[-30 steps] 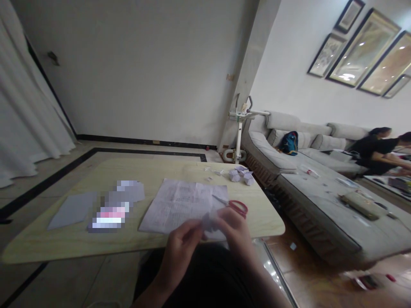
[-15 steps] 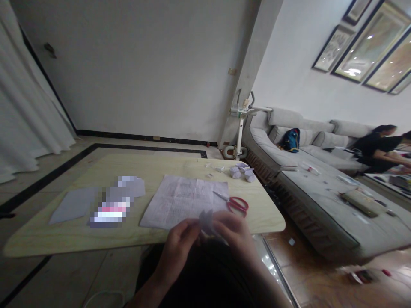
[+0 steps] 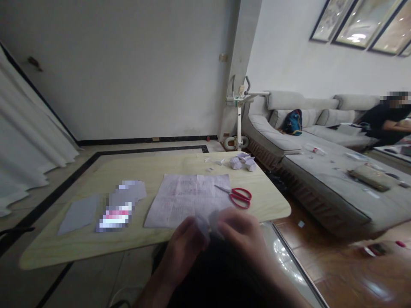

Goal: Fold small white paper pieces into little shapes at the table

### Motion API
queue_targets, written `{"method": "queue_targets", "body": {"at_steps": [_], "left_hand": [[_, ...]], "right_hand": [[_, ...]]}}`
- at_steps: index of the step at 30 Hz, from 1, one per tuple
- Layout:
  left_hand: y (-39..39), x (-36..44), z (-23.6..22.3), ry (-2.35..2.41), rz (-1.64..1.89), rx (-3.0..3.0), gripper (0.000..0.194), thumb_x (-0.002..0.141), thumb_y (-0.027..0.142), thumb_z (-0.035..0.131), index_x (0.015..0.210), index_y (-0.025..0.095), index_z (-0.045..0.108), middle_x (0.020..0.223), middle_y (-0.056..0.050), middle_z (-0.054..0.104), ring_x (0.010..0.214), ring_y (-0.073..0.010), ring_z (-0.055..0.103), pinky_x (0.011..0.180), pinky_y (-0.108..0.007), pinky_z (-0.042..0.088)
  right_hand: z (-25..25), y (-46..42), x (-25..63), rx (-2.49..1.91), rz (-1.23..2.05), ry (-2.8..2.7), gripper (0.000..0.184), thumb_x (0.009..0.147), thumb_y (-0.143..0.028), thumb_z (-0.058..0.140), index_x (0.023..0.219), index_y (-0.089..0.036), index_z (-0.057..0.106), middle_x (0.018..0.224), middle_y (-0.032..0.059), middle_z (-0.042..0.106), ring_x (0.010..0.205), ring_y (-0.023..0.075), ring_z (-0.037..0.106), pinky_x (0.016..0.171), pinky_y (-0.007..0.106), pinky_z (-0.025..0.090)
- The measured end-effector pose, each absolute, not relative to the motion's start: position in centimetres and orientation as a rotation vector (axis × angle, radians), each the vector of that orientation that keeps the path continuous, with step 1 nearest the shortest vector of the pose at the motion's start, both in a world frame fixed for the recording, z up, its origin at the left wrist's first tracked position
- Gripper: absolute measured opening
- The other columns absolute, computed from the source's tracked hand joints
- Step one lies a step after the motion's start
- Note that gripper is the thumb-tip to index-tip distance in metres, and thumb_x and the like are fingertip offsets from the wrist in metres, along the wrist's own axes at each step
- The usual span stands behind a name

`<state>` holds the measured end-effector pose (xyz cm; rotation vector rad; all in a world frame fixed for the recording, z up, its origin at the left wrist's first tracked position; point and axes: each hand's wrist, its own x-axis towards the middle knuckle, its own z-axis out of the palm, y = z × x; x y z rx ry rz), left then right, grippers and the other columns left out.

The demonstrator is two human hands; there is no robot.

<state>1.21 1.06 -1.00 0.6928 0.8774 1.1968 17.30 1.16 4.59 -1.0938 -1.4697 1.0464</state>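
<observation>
1. Since the paper (image 3: 201,223) is small, left hand (image 3: 188,244) and right hand (image 3: 240,229) both pinch it, probably for control, by the worktop's (image 3: 271,203) near edge. Too blurry to tell if it's one piece or two.
2. Scissors (image 3: 240,192) lie half on the sheet (image 3: 184,201), handles right, so likely handy for grabbing.
3. Folded shapes (image 3: 236,163) sit far right, I'd guess parked out of the way.

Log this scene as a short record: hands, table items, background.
Left hand: holding pale paper, blurred
Right hand: also holding pale paper; one piece or two unclear
Tool: red-handled scissors, blades over a creased printed sheet
Table, far right: folded paper shapes, small scraps to their left
Table, left: plain paper sheet
Background: grey sofa, blue backpack on it
</observation>
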Motion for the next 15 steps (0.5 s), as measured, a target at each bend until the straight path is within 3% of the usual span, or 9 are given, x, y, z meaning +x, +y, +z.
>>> {"method": "queue_targets", "body": {"at_steps": [11,15], "left_hand": [[0.71,1.06,-0.41,0.895,1.083,0.707,0.022,0.079,0.041,0.070,0.074,0.020,0.065,0.069,-0.006,0.067,0.066,-0.0223,0.063,0.058,-0.033,0.048],[0.58,1.23,-0.47,0.918,1.086,0.710,0.023,0.077,0.040,0.072,0.067,0.020,0.064,0.063,-0.004,0.064,0.062,-0.0204,0.061,0.056,-0.032,0.047]], "right_hand": [[4.09,0.49,16.85,-1.094,0.939,-1.496,0.009,0.076,-0.024,0.070,0.068,-0.020,0.068,0.068,0.0013,0.066,0.064,0.0168,0.060,0.061,0.027,0.047],[3.94,0.41,16.70,-1.079,0.918,-1.514,0.010,0.077,-0.024,0.070,0.069,-0.020,0.069,0.069,0.0018,0.067,0.063,0.0164,0.059,0.058,0.026,0.046]]}}
